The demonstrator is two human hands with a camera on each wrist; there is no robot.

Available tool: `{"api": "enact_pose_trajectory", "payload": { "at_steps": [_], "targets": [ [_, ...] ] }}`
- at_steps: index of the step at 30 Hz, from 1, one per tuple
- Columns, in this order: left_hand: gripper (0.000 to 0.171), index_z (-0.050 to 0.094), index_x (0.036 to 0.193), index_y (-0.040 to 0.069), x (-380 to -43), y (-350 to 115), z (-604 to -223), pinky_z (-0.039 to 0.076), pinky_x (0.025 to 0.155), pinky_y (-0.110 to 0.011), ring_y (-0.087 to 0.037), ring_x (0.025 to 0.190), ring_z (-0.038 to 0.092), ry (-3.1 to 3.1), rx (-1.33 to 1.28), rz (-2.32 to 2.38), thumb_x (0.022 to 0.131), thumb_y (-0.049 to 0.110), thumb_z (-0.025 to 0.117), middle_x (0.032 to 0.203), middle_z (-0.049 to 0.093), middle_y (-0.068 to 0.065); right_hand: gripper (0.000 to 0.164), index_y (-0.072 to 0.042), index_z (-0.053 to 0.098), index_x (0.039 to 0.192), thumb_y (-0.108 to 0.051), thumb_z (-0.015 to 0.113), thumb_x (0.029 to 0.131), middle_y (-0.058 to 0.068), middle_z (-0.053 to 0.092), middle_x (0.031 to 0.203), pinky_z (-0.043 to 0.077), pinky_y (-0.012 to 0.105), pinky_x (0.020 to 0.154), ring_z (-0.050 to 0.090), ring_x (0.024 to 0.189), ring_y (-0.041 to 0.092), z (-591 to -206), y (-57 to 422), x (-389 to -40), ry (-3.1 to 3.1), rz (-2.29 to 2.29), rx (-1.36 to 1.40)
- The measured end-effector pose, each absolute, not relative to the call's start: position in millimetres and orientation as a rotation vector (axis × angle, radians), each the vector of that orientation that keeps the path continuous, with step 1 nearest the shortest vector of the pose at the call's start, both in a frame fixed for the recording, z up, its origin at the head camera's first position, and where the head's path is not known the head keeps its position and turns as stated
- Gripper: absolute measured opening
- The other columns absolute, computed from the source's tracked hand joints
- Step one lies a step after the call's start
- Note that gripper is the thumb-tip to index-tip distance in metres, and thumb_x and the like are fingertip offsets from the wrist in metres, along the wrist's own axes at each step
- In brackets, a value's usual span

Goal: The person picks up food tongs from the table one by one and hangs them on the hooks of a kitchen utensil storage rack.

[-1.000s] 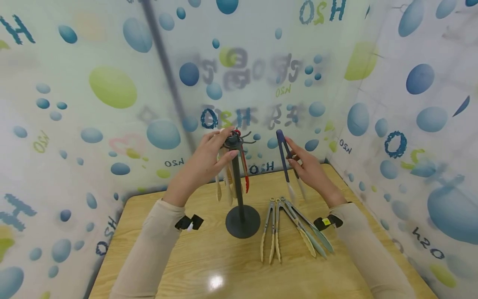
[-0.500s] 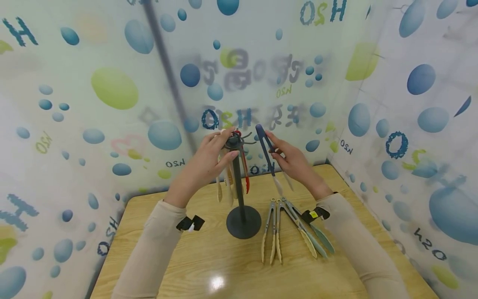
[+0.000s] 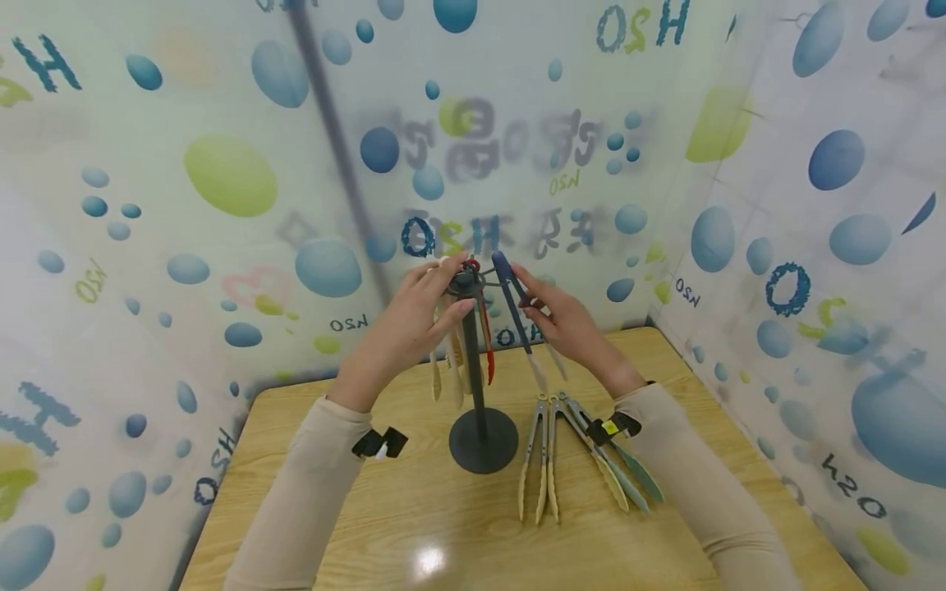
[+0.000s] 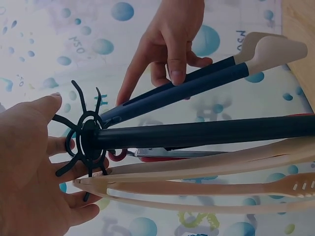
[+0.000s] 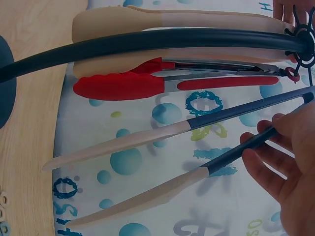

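In the head view my left hand (image 3: 402, 316) holds the hook ring at the top of a dark utensil stand (image 3: 475, 369). The left wrist view shows its fingers among the curved hooks (image 4: 74, 91). My right hand (image 3: 569, 324) grips one arm of blue tongs (image 3: 515, 308) with pale tips, spread in a V and pointing down. Their joined end overlaps the hooks on the stand's right side. Red tongs (image 5: 123, 86) hang from a hook by a red loop. Beige tongs (image 5: 108, 24) and a brown slotted utensil (image 4: 295, 186) hang on the left side.
On the wooden table (image 3: 399, 517), to the right of the stand's round base (image 3: 484, 441), lie several tongs: yellow-tipped ones (image 3: 544, 476) and green-tipped ones (image 3: 636, 472). Walls printed with blue and green spots close in behind and at both sides.
My right hand has carried the blue tongs leftward to the stand, bringing their joined end up to the hooks. The left hand stays on the top of the stand.
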State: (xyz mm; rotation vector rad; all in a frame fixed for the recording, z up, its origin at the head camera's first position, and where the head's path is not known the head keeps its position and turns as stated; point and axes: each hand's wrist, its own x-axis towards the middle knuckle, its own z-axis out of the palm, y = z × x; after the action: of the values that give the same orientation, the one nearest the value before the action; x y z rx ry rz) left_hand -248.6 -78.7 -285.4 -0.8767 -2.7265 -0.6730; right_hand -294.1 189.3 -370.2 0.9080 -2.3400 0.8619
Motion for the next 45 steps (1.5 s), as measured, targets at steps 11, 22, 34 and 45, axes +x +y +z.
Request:
{"api": "enact_pose_trajectory", "payload": {
  "at_steps": [11,22,34,45],
  "targets": [
    [0.064,0.005,0.156,0.048,-248.2,-79.1,-286.1,0.033,0.115,-0.062,-0.030,0.153,0.019,-2.715,-0.877,-0.675,0.101,0.060,0.036,0.161,0.034,0.000,0.070,-0.032,0.022,0.159,-0.010,0.055,0.101,0.013,0.067,0.110,0.050,0.033,0.064,0.069,0.094,0.024,-380.6,181.2,-294.3,-2.359,0.941,0.905],
    [0.064,0.005,0.156,0.048,-249.4,-79.6,-287.4,0.033,0.115,-0.062,-0.031,0.153,0.019,-2.698,-0.889,-0.675,0.101,0.058,0.037,0.162,0.034,-0.001,0.069,-0.028,0.022,0.159,-0.013,0.057,0.101,0.014,0.066,0.109,0.055,0.031,0.065,0.068,0.090,0.025,-390.3,167.6,-292.5,-2.349,1.075,0.864],
    [0.066,0.005,0.157,0.044,-248.2,-79.4,-286.4,0.032,0.115,-0.063,-0.033,0.153,0.020,-2.704,-0.893,-0.641,0.101,0.057,0.039,0.161,0.036,-0.003,0.068,-0.024,0.024,0.158,-0.013,0.057,0.101,0.013,0.066,0.105,0.052,0.025,0.059,0.068,0.086,0.024,-402.1,159.0,-292.6,-2.279,1.271,0.810],
    [0.066,0.006,0.158,0.043,-248.4,-78.6,-287.2,0.032,0.115,-0.062,-0.033,0.152,0.022,-2.698,-0.889,-0.620,0.102,0.056,0.038,0.161,0.036,-0.004,0.069,-0.019,0.023,0.158,-0.011,0.058,0.100,0.015,0.069,0.105,0.051,0.021,0.058,0.068,0.088,0.027,-408.0,152.0,-290.6,-2.265,1.394,0.756]
  ]
}}
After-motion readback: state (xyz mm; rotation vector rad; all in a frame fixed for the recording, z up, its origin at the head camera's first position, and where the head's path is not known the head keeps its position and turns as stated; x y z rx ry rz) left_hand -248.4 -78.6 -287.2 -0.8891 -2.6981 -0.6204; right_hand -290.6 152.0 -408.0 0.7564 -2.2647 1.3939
